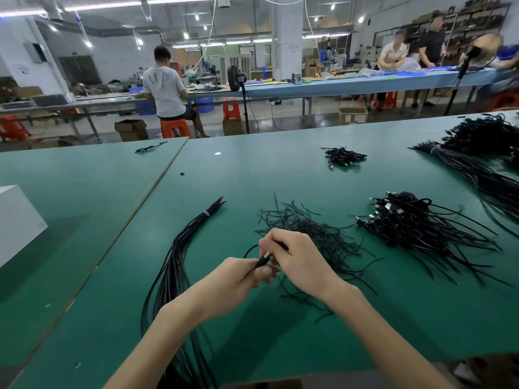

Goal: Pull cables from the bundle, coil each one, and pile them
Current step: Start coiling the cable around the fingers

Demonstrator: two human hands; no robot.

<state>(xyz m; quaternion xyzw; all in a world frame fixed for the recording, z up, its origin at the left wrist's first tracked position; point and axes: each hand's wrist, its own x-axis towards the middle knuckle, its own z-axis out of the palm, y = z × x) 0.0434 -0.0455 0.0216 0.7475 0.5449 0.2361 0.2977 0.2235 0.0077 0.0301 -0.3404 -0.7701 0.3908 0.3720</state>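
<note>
A bundle of long black cables [179,248], tied near its far tip with a white band, curves along the green table [112,220] to the left of my hands. My left hand [238,279] pinches one black cable [262,261] near its plug end. My right hand [297,259] grips the same cable just beyond, fingers curled round it, and a small loop of it arcs out to the left. Under and behind my right hand lies a loose heap of thin black ties [317,237]. A pile of coiled cables [407,220] with plugs showing sits to the right.
A small heap of cables [344,157] lies further back, and a large tied bundle [483,153] fills the far right. A white box [16,223] stands at the left edge. One stray cable [150,147] lies at the back left. People work at benches beyond.
</note>
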